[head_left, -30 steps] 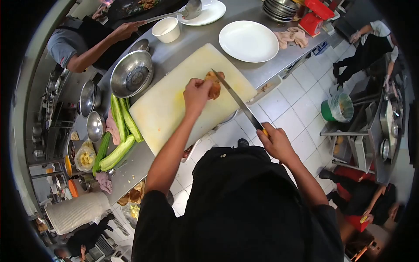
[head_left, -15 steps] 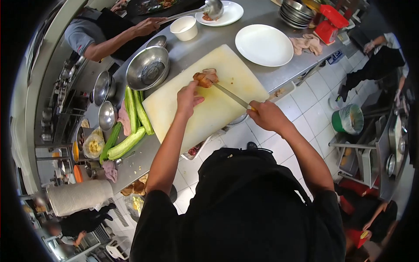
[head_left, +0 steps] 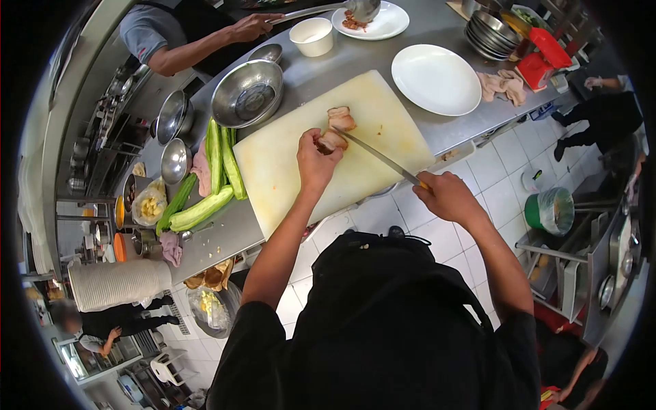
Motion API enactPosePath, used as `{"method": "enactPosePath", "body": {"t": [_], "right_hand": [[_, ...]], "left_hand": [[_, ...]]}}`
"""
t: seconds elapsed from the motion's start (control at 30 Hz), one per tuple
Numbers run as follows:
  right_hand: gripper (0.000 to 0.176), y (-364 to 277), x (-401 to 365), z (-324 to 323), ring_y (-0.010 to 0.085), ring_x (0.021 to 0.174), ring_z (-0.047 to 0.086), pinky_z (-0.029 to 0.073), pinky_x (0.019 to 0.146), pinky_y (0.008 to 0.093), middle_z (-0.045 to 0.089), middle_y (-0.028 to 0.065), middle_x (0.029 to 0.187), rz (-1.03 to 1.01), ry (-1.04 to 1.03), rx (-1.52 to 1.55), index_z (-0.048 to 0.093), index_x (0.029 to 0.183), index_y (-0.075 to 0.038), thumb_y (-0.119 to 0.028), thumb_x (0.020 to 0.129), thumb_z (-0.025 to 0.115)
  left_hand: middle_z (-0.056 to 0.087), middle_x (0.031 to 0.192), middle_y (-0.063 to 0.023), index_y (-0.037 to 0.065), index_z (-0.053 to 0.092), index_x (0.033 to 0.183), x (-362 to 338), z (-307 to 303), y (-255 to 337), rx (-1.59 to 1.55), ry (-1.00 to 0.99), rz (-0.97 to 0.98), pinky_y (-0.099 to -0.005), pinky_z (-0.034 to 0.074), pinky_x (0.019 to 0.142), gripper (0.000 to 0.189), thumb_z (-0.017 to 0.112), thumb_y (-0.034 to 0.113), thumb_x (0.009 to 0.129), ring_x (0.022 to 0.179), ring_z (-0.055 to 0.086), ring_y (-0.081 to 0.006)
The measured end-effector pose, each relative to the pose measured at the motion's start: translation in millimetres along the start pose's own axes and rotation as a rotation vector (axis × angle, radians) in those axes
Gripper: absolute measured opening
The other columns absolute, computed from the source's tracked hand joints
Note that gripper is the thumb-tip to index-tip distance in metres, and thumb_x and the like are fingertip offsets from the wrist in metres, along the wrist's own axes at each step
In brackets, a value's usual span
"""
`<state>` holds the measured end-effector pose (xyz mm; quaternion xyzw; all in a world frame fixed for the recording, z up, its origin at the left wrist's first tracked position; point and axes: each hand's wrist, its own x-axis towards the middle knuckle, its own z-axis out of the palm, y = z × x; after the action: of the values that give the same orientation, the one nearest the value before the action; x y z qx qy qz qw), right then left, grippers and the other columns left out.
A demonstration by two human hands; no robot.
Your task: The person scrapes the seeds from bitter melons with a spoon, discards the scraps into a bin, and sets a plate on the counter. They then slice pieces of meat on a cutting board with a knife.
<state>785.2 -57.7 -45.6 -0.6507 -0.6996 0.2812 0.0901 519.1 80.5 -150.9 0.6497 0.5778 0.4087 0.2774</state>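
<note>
On the pale cutting board, cooked meat lies in two parts. The nearer piece of meat is gripped in the fingers of my left hand. A second meat piece lies just beyond it, its pale cut face showing. My right hand is closed round the yellow handle of a knife. The blade slants across the board, its tip end between the two pieces. Small crumbs dot the board to the right of the meat.
A white plate sits beyond the board, a steel bowl and peeled cucumber-like vegetables at its left. Across the counter, another person's hand holds a ladle over a plate of food. A red scale stands far right.
The meat, one lump before, is now parted by the knife. My left hand has closed on the nearer piece. The whole view has shifted slightly.
</note>
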Motion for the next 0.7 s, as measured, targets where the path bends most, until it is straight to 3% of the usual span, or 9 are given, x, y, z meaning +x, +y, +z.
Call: {"method": "enactPosePath", "body": {"t": [0.23, 0.33, 0.43, 0.5, 0.63, 0.7], "right_hand": [[0.020, 23.1, 23.9, -10.5, 0.0416, 0.077, 0.065, 0.051, 0.071, 0.0509, 0.067, 0.0198, 0.076, -0.143, -0.001, -0.051, 0.065, 0.092, -0.004, -0.023, 0.089, 0.063], [0.020, 24.0, 31.7, -21.9, 0.0414, 0.077, 0.065, 0.051, 0.072, 0.0510, 0.067, 0.0196, 0.075, -0.175, -0.029, -0.082, 0.065, 0.089, -0.004, -0.024, 0.089, 0.063], [0.021, 25.6, 46.4, -38.5, 0.0409, 0.077, 0.064, 0.051, 0.072, 0.0506, 0.066, 0.0194, 0.074, -0.183, -0.096, -0.087, 0.065, 0.087, -0.003, -0.024, 0.089, 0.061], [0.023, 24.9, 55.2, -51.7, 0.0406, 0.077, 0.064, 0.050, 0.072, 0.0506, 0.066, 0.0197, 0.075, -0.189, -0.150, -0.083, 0.064, 0.086, -0.003, -0.025, 0.090, 0.059], [0.025, 8.5, 72.0, -67.5, 0.0413, 0.081, 0.065, 0.049, 0.075, 0.0519, 0.067, 0.0229, 0.084, -0.054, -0.372, -0.058, 0.063, 0.093, -0.002, -0.025, 0.092, 0.054], [0.025, 18.5, 80.8, -38.9, 0.0415, 0.082, 0.066, 0.049, 0.076, 0.0525, 0.067, 0.0242, 0.085, -0.169, -0.308, -0.090, 0.061, 0.099, -0.002, -0.024, 0.093, 0.051]], "left_hand": [[0.063, 0.097, -0.0164, -0.002, 0.052, 0.121, 7.7, -15.4, 37.8, 0.125, -0.071, -0.072, -0.0377, 0.053, 0.080, 0.065, 0.083, 0.017, 0.067, 0.087, 0.064, -0.0285], [0.062, 0.092, -0.0157, -0.002, 0.052, 0.121, 10.3, -11.3, 39.5, 0.173, -0.042, -0.012, -0.0389, 0.053, 0.078, 0.066, 0.083, 0.019, 0.066, 0.082, 0.064, -0.0297], [0.065, 0.088, -0.0129, -0.001, 0.053, 0.122, 11.7, -6.2, 32.6, 0.277, 0.020, 0.094, -0.0339, 0.055, 0.071, 0.067, 0.084, 0.021, 0.068, 0.074, 0.068, -0.0225], [0.065, 0.088, -0.0130, -0.001, 0.053, 0.123, 10.7, -5.2, 29.2, 0.275, 0.016, 0.084, -0.0345, 0.055, 0.071, 0.068, 0.085, 0.021, 0.067, 0.074, 0.068, -0.0231], [0.065, 0.088, -0.0133, -0.002, 0.053, 0.123, 6.8, -4.5, 25.9, 0.290, 0.035, 0.083, -0.0353, 0.056, 0.071, 0.069, 0.085, 0.021, 0.066, 0.074, 0.068, -0.0241], [0.066, 0.090, -0.0139, -0.002, 0.053, 0.123, 6.8, -3.9, 26.2, 0.291, 0.029, 0.066, -0.0357, 0.055, 0.072, 0.069, 0.085, 0.020, 0.066, 0.075, 0.068, -0.0246]]}}
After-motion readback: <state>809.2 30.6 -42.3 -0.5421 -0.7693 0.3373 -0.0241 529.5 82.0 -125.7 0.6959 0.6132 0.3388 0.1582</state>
